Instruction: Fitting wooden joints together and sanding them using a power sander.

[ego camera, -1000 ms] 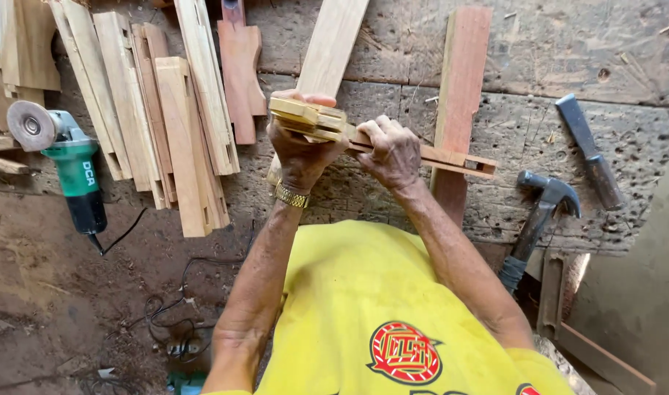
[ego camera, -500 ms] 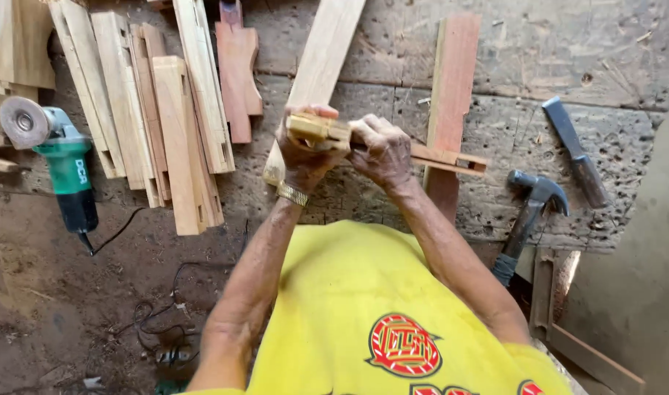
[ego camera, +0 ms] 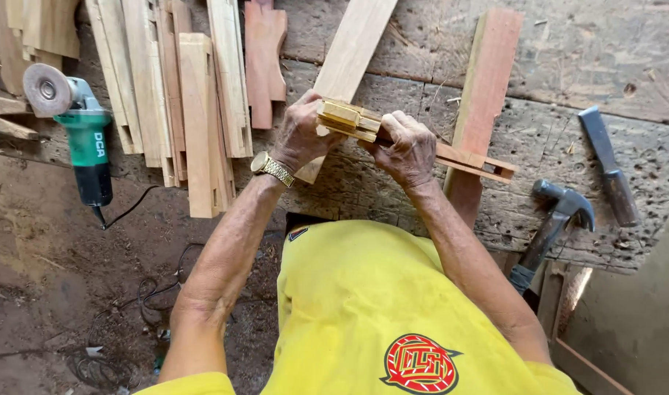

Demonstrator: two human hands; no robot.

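Note:
My left hand (ego camera: pixel 299 134) and my right hand (ego camera: pixel 404 148) both grip a small notched wooden piece (ego camera: pixel 462 156), made of thin strips joined together, held level above a rough wooden workbench (ego camera: pixel 583 58). The left hand, with a gold wristwatch (ego camera: pixel 273 168), holds its pale blocky left end (ego camera: pixel 345 117). My right hand wraps its middle, and a forked reddish end sticks out to the right. A long pale plank (ego camera: pixel 356 40) lies under the piece.
A green angle grinder (ego camera: pixel 82 135) lies at the left with its cord on the dirt floor. Several wooden slats (ego camera: pixel 195 102) are stacked left of centre. A reddish board (ego camera: pixel 488 80), a claw hammer (ego camera: pixel 557 219) and a chisel (ego camera: pixel 605 164) lie on the right.
The wooden piece has turned slightly in my hands, and both hands have shifted a little along it. The tools and boards have not moved.

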